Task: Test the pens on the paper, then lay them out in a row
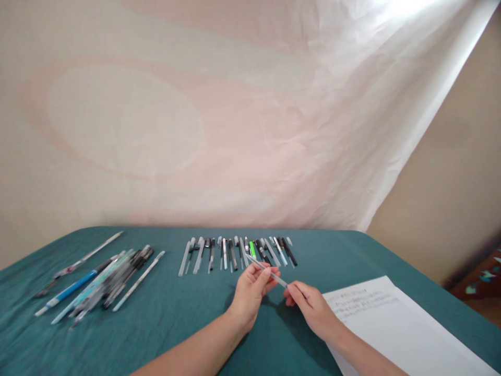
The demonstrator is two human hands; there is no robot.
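Note:
Near the middle of the table, my left hand pinches a slim, greyish, see-through pen between thumb and fingers. The thumb and fingers of my right hand close on the pen's lower right end. It slants from upper left to lower right, and its thin upper end sticks out past my left fingers. Behind my hands lies a row of pen parts, with clear barrels, caps and dark pieces side by side. A bright green piece stands out among them.
At the left lies a pile of pens, with a blue-and-white pen and a loose white pen at its sides. Paper sheets with writing lie at the right. A dark green cloth covers the table; a pale curtain hangs behind.

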